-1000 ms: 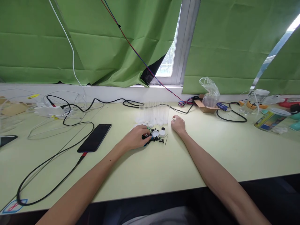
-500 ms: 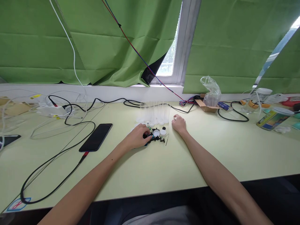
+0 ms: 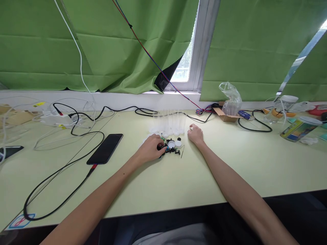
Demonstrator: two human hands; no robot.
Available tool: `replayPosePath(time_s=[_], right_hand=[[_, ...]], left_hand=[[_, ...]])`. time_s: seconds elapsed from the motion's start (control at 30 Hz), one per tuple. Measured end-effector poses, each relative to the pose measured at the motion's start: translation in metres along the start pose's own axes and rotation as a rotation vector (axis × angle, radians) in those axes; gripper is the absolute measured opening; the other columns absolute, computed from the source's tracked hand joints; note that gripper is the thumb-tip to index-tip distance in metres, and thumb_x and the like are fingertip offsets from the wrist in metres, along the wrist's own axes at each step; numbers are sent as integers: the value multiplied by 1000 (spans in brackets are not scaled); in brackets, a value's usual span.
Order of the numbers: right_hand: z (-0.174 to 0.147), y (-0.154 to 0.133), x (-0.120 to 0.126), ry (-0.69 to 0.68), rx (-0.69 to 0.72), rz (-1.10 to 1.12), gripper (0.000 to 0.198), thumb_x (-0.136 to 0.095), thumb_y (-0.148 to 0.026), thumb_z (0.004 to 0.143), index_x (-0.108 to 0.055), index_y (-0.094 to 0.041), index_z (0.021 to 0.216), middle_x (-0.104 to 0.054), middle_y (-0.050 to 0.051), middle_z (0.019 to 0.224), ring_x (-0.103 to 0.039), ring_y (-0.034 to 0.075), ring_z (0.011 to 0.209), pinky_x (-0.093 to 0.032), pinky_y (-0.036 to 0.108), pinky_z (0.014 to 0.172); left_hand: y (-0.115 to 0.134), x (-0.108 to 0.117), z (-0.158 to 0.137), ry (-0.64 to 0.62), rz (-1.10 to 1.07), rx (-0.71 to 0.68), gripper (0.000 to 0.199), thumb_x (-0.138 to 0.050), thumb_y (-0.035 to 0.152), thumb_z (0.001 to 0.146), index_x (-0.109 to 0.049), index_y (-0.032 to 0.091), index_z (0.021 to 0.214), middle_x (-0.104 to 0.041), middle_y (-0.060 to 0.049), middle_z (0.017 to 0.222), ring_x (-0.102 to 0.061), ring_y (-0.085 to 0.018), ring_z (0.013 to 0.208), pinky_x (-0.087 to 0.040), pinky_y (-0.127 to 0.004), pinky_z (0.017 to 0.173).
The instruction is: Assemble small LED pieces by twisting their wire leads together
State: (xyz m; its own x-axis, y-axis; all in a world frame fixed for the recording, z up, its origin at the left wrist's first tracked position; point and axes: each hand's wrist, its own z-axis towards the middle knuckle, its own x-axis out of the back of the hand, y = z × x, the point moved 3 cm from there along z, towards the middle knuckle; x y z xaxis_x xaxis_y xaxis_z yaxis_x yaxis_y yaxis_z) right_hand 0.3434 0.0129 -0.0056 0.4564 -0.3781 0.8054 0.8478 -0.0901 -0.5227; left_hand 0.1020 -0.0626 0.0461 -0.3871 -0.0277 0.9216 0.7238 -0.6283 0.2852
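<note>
My left hand (image 3: 150, 148) rests over the left side of a pile of small black parts (image 3: 176, 151). Its fingers curl down around dark pieces, and what they grip is hidden. White round caps (image 3: 171, 145) lie among the parts, with bits of green and blue near my fingertips. On the table to the right of the pile lies my right hand (image 3: 195, 134), its fingers curled in. A small pale bit shows at its fingertips, too small to name. Between pile and hand is a thin metal rod (image 3: 182, 152). Clear plastic tubes (image 3: 168, 122) stand in a row behind the pile.
A black phone (image 3: 105, 149) with a plugged-in cable (image 3: 60, 173) lies at the left. Power cords run along the wall to a white power strip (image 3: 60, 119). At the back right are a small cardboard box (image 3: 226, 117), a labelled can (image 3: 298, 129) and a clear jar (image 3: 277, 114).
Both hands keep nearly the same place. The whole view has shifted very slightly, and the small parts beside my left fingers look slightly rearranged.
</note>
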Motion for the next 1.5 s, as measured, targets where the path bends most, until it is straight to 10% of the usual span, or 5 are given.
replayPosePath(time_s=[1.5], right_hand=[[-1, -1, 2, -7, -1, 5, 29, -45, -16, 85, -58, -15, 111, -66, 14, 112, -58, 25, 112, -36, 37, 99]], left_hand=[[35, -3, -9, 26, -69, -261, 21, -44, 32, 93, -59, 19, 101, -59, -4, 86, -55, -18, 79, -42, -30, 69]])
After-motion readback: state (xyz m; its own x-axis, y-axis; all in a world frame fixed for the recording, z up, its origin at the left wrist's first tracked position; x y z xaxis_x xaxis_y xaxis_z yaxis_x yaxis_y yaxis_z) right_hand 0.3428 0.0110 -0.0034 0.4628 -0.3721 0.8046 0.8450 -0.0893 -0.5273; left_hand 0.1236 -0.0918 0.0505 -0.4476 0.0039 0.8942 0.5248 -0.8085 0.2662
